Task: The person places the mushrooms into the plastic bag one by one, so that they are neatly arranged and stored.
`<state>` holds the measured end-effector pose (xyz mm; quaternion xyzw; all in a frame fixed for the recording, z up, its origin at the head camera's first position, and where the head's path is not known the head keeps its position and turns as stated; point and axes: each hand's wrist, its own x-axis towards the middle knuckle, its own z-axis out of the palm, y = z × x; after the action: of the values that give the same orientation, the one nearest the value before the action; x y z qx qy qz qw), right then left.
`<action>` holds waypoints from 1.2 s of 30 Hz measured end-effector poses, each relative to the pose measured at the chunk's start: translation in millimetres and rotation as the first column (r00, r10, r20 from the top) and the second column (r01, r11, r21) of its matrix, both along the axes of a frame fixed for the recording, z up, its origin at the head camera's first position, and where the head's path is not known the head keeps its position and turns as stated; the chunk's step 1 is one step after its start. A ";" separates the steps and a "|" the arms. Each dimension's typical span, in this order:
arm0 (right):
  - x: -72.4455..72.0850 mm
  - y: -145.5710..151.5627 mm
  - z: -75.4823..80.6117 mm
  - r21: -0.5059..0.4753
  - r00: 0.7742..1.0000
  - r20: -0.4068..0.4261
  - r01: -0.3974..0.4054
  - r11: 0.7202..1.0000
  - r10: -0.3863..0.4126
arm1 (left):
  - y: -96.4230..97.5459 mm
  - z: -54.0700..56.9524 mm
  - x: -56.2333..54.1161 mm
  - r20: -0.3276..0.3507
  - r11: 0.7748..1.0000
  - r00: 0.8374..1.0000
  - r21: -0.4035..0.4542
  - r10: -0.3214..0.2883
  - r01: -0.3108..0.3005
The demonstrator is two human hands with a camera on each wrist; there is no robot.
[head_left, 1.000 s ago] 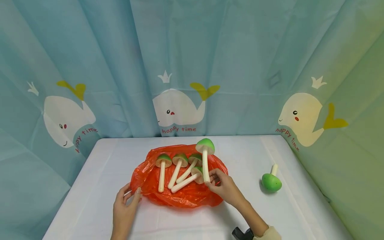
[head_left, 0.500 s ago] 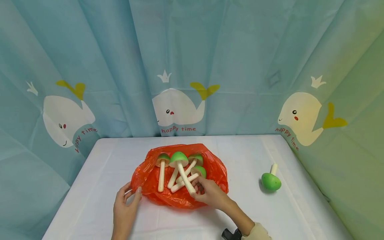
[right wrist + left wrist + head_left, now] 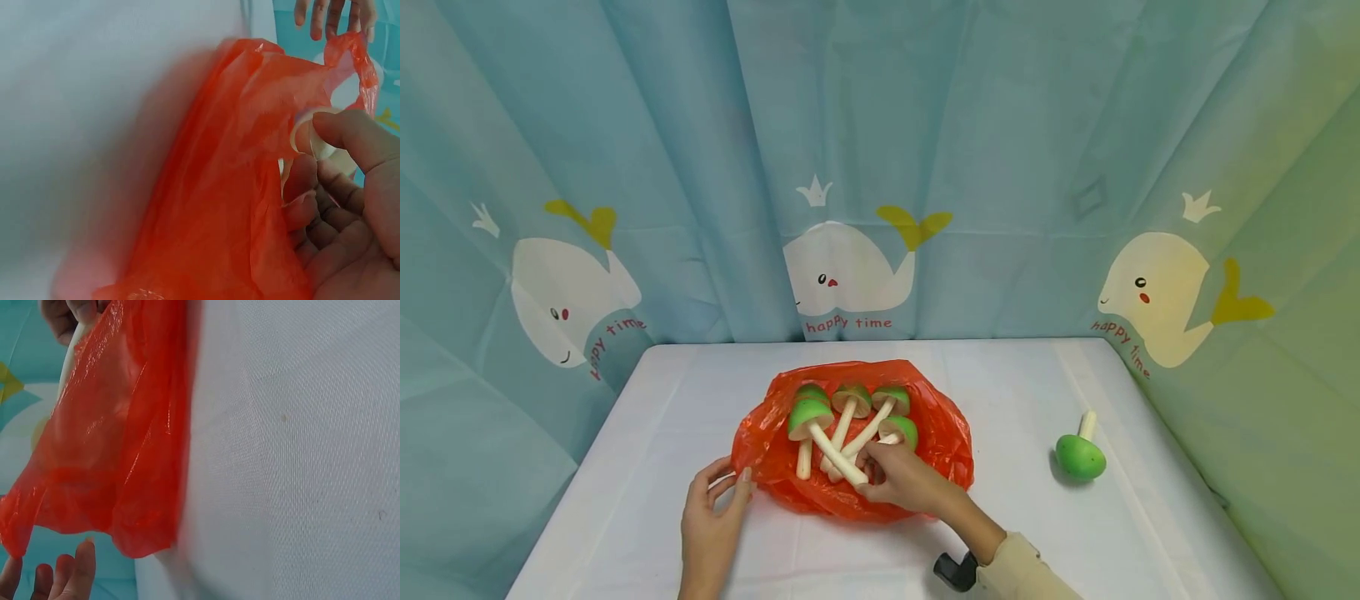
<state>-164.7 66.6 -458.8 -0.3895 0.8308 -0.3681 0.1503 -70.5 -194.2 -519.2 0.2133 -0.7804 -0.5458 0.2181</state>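
Note:
My right hand (image 3: 902,477) pinches the stem end of a toy mushroom (image 3: 826,440) with a green cap and white stem. In the right wrist view, its thumb and fingers close on the pale stem (image 3: 322,144). This mushroom lies slanted across others in the mouth of a crumpled red plastic bag (image 3: 943,417). Several similar mushrooms, among them one at the back right (image 3: 887,402), lie inside with stems toward me. My left hand (image 3: 713,508) is at the bag's left edge, fingers spread and slightly bent. In the left wrist view, a fingertip (image 3: 12,565) meets the bag's corner.
A separate green-capped mushroom (image 3: 1080,457) lies on the white table (image 3: 1015,392) to the right. Behind the table hangs a blue curtain (image 3: 1015,167) printed with whales. A black device (image 3: 957,572) is at my right wrist.
My right hand has moved left and slightly down, carrying the mushroom from above the bag's right side to over the mushrooms at its left. My left hand stays at the bag's edge.

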 end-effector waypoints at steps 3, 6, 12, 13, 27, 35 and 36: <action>-4.9 -2.0 1.1 0.044 1.000 -0.019 -0.018 0.999 0.019 | 3.9 7.8 1.5 0.015 1.000 1.000 0.002 0.020 -0.020; -8.5 -3.6 2.8 0.079 0.998 -0.047 -0.041 0.996 0.045 | 9.2 20.2 4.2 0.014 0.999 1.000 0.025 0.023 -0.024; -9.4 -5.6 3.6 0.129 0.996 -0.023 -0.085 0.988 0.088 | 21.3 50.6 11.6 -0.040 0.999 0.999 0.039 0.009 -0.007; -9.4 -5.8 2.8 0.133 0.995 -0.016 -0.091 0.987 0.094 | 22.8 54.3 12.4 -0.041 1.000 0.999 0.027 0.008 -0.007; -11.0 -4.7 -6.4 0.132 0.988 0.014 -0.155 0.979 0.154 | 25.1 60.1 12.0 -0.118 0.995 0.993 -0.094 0.019 -0.030; -7.6 -7.1 -8.6 0.152 0.991 -0.015 -0.132 0.980 0.136 | 27.0 61.5 12.5 -0.009 0.993 0.999 -0.113 -0.036 0.034; -7.2 -7.4 -8.8 0.156 0.992 -0.007 -0.127 0.980 0.129 | 27.3 61.1 12.4 0.014 0.988 0.999 -0.145 -0.045 0.046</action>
<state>-171.9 59.2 -467.6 -0.4325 0.8314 -0.2885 0.1962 -58.1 -166.8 -458.1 0.1820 -0.8238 -0.4913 0.2163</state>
